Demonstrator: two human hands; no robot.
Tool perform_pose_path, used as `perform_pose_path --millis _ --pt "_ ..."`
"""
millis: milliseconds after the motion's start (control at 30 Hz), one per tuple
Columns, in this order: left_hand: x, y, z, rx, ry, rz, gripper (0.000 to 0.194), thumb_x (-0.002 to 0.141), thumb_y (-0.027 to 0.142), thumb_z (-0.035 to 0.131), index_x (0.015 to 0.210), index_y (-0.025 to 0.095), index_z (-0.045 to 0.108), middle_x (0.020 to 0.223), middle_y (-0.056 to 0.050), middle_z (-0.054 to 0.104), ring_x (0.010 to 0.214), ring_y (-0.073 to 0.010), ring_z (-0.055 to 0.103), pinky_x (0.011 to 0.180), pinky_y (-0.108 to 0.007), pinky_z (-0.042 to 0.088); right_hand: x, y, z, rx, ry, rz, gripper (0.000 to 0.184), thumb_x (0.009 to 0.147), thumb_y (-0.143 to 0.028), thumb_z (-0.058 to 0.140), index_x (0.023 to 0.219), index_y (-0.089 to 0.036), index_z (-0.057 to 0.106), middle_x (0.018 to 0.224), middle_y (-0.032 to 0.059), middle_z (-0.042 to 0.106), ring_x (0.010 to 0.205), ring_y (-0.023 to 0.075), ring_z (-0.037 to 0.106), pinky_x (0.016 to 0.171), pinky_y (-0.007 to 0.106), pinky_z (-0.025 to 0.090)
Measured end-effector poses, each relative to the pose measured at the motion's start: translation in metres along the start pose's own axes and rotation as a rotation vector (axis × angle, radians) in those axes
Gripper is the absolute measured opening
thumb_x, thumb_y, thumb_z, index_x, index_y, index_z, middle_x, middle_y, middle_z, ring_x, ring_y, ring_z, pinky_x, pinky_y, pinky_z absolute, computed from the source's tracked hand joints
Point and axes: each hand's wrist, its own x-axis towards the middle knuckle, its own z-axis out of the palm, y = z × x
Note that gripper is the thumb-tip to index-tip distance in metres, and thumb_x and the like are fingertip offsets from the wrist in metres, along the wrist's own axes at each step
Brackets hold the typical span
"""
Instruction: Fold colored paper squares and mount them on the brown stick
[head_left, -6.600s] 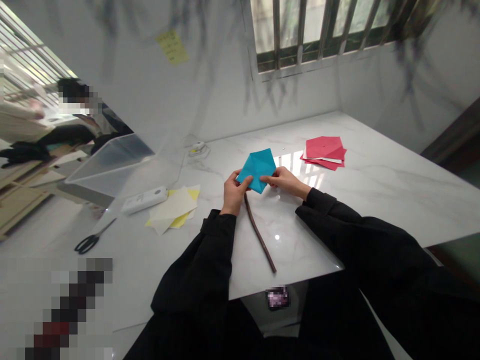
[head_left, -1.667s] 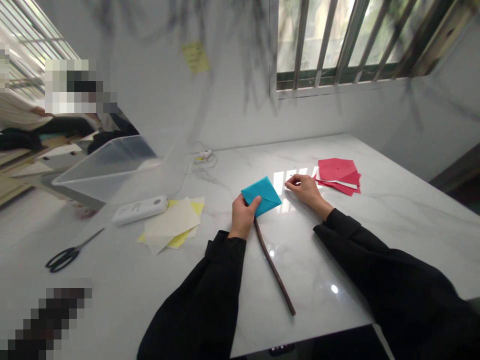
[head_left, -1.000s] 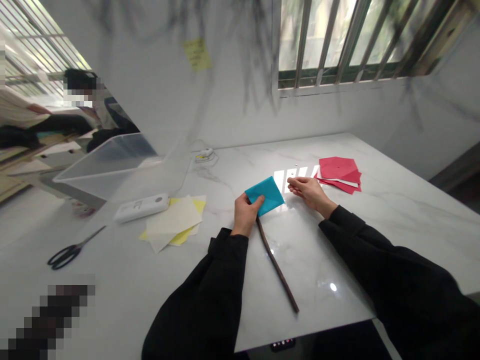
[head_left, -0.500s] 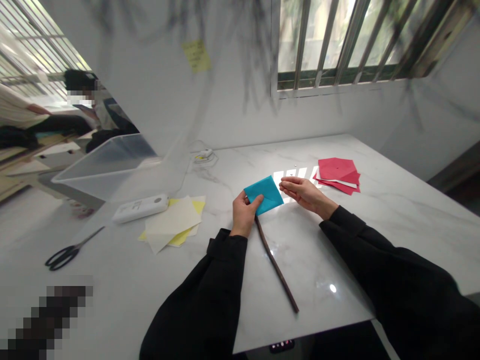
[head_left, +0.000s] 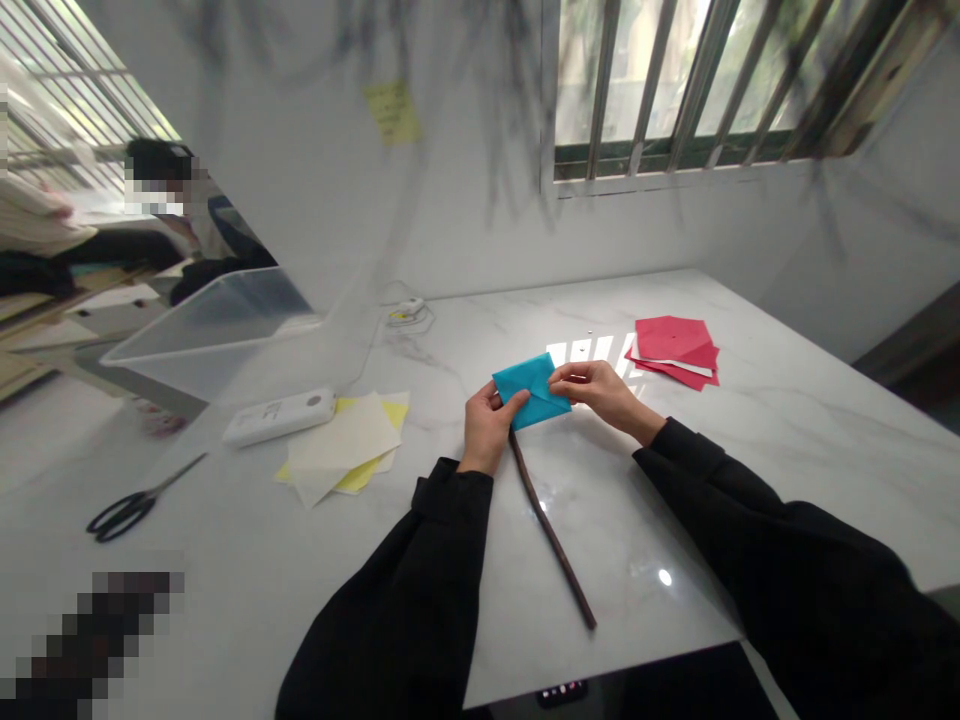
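Above the table, a small blue envelope (head_left: 534,408) is gripped by my left hand (head_left: 487,430), thumb pressed on its front and fingers behind. My right hand (head_left: 604,392) pinches at the upper right edge of the envelope, its thumb and fingertips on the flap area. Whether anything else sits between those fingertips is too small to tell. Below the envelope, a thin dark brown stick (head_left: 553,535) lies slantwise on the table, its upper end hidden by my left hand.
Red envelopes (head_left: 673,345) lie stacked at right. Cream and yellow paper sheets (head_left: 345,445), a white oblong device (head_left: 281,416) and black-handled scissors (head_left: 139,505) rest at left. Behind them stands a clear plastic bin (head_left: 217,345). A cable (head_left: 411,312) lies by the wall. A person (head_left: 169,200) sits at far left.
My right hand has moved left from beside the blue envelope and now touches its right part. The envelope has turned slightly in my left hand.
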Motion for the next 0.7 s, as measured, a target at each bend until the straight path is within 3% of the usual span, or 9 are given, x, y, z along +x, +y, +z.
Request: perform_pose_path --millis 167,400,700 --pt "-0.0002 0.0008 -0.0005 -0.028 -0.013 -0.012 0.064 0.061 0.047 0.098 0.112 0.013 0.078 0.102 -0.012 0.082 0.089 -0.0274 0.078 0.090 -0.043 0.063 0.0022 0.0008 0.0009 -0.137 0.039 -0.128 0.030 0.072 -0.044 0.088 0.086 -0.018 0.081 0.072 0.0022 0.071 0.062 0.0139 0.057 0.060 0.029 0.047" --pt "0.0000 0.0007 -0.0010 -0.034 -0.020 -0.011 0.064 0.061 0.046 0.099 0.111 0.012 0.078 0.101 -0.012 0.082 0.086 -0.0258 0.078 0.089 -0.041 0.063 0.0025 0.0038 0.0018 -0.319 0.091 -0.292 0.020 0.079 -0.039 0.084 0.087 -0.021 0.083 0.090 0.0067 0.077 0.083 0.0212 0.069 0.073 0.033 0.055" --pt "0.0010 -0.0017 -0.0018 0.050 0.013 0.018 0.060 0.059 0.048 0.099 0.103 0.012 0.080 0.095 -0.011 0.082 0.080 -0.0237 0.075 0.083 -0.038 0.062 -0.0002 0.0012 0.0064 -0.372 0.103 -0.309 0.017 0.080 -0.038 0.084 0.087 -0.023 0.084 0.090 0.0056 0.075 0.080 0.0197 0.068 0.067 0.031 0.055"
